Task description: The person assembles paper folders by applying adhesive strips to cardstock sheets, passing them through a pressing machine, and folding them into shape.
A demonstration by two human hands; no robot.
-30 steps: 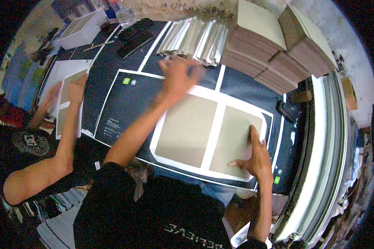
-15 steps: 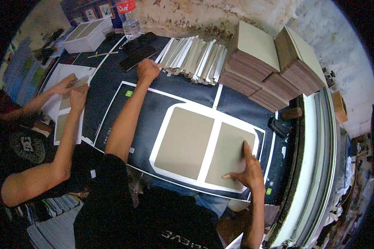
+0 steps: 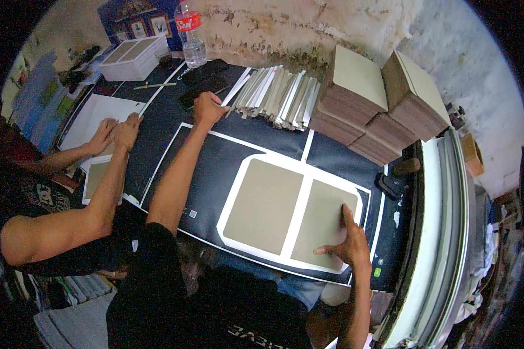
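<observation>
Two grey-brown boards, the left board (image 3: 263, 206) and the right board (image 3: 319, 221), lie side by side on a white sheet (image 3: 294, 215) with cut corners. My right hand (image 3: 350, 247) rests at the right board's lower right edge, thumb and index finger spread apart. Reaching across to the far side, my left hand (image 3: 208, 110) has its fingers curled together beside the left end of a row of white and grey strips (image 3: 276, 98). What its fingertips hold, if anything, is too small to make out.
Tall stacks of grey-brown boards (image 3: 355, 81) stand at the back right. A dark brush-like block (image 3: 388, 185) lies nearby. At left, a co-worker's hands (image 3: 113, 135) press on another sheet. A plastic bottle (image 3: 193, 43), a phone (image 3: 206, 90) and a pile of covers (image 3: 131, 61) sit at the back.
The whole view has shifted slightly. My left hand stays by the strips and my right hand on the board. The co-worker's hands have come closer together on their sheet.
</observation>
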